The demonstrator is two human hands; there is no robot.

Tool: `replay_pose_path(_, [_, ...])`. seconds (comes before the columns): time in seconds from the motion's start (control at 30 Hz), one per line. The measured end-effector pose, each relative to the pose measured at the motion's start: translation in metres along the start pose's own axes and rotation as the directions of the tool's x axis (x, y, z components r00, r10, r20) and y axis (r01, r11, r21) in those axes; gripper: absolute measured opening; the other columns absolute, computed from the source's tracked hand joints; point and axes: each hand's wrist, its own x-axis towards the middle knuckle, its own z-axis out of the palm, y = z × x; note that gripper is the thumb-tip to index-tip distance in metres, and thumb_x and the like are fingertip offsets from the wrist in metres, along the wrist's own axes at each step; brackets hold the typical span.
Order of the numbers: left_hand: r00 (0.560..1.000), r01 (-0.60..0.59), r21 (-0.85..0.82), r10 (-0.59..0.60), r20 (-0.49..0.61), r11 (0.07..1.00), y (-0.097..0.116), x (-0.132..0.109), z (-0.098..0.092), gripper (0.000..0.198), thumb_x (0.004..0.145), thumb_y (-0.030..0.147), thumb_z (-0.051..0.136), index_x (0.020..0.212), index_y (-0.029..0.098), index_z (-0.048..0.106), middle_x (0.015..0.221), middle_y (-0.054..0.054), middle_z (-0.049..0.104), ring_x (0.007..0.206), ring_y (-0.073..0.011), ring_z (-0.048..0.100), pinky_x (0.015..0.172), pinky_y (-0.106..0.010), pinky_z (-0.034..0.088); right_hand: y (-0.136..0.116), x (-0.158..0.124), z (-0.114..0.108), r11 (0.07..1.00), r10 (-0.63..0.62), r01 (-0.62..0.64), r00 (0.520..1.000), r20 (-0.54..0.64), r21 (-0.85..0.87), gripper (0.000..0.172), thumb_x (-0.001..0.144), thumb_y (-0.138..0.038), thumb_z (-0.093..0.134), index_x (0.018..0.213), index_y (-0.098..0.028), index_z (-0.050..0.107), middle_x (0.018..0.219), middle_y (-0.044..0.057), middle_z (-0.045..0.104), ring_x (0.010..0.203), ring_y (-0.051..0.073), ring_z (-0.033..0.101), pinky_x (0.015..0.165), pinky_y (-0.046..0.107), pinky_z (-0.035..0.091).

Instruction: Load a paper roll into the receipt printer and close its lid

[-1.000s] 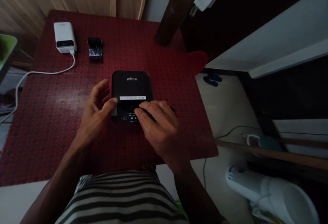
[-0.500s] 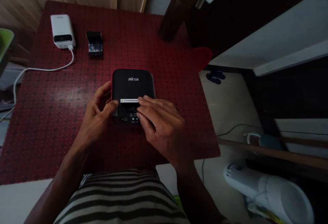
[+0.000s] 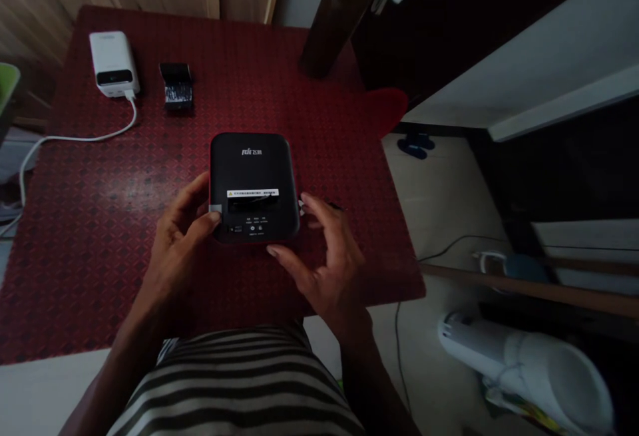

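Observation:
A black box-shaped device [image 3: 252, 173] with rounded corners, a white logo and a white label strip lies on the red patterned table [image 3: 100, 243]. Below the label is a dark slot, with small buttons nearer me. My left hand [image 3: 180, 233] grips the device's left side, thumb on its lower left corner and fingers along the edge. My right hand [image 3: 327, 249] is at the lower right corner, thumb and fingers spread apart. A small pale piece shows by its fingertips at the device's right edge, too small to make out.
A white power bank [image 3: 114, 63] with a white cable [image 3: 84, 138] lies at the back left. Beside it is a black roll [image 3: 177, 86]. A dark post [image 3: 339, 16] stands at the table's back right, near a red rounded shape [image 3: 389, 110]. Slippers [image 3: 415, 145] lie on the floor.
My right hand has come off the device's top and moved right and down, its fingers spreading. The slot and whole label now show. My left hand keeps its hold.

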Motion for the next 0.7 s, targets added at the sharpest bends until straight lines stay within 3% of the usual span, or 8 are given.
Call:
replay_pose_path(0.23, [1.000, -0.016, -0.060, 0.017, 0.012, 0.998, 0.002, 0.004, 0.002, 0.059, 0.095, 0.037, 0.090, 0.153, 0.034, 0.084, 0.163, -0.005, 0.082, 0.162, -0.0404, 0.070, 0.139, -0.059, 0.056, 0.009, -0.016, 0.019, 0.996, 0.077, -0.076, 0.996, -0.033, 0.044, 0.079, 0.112, -0.046, 0.091, 0.180, -0.032, 0.053, 0.154, 0.017, 0.084, 0.137, 0.036, 0.086, 0.112, 0.056, 0.078])
replay_pose_path(0.4, [1.000, 0.001, -0.123, -0.001, -0.002, 0.992, 0.000, 0.007, 0.003, 0.056, 0.089, 0.035, 0.094, 0.145, 0.036, 0.089, 0.155, -0.003, 0.085, 0.160, -0.0403, 0.070, 0.134, -0.057, 0.059, 0.007, -0.015, 0.019, 0.989, 0.124, -0.121, 0.992, -0.030, 0.084, 0.079, 0.111, -0.049, 0.091, 0.179, -0.034, 0.054, 0.157, 0.016, 0.083, 0.139, 0.036, 0.086, 0.113, 0.059, 0.078])
replay_pose_path(0.7, [0.999, -0.019, -0.057, 0.017, -0.035, 0.998, 0.005, 0.007, 0.006, 0.053, 0.088, 0.034, 0.088, 0.142, 0.033, 0.088, 0.148, -0.004, 0.087, 0.144, -0.0384, 0.078, 0.123, -0.055, 0.065, 0.011, -0.014, 0.018, 0.987, 0.134, -0.132, 0.991, -0.019, 0.095, 0.082, 0.107, -0.045, 0.097, 0.178, -0.034, 0.057, 0.151, 0.015, 0.086, 0.133, 0.036, 0.089, 0.105, 0.054, 0.080])
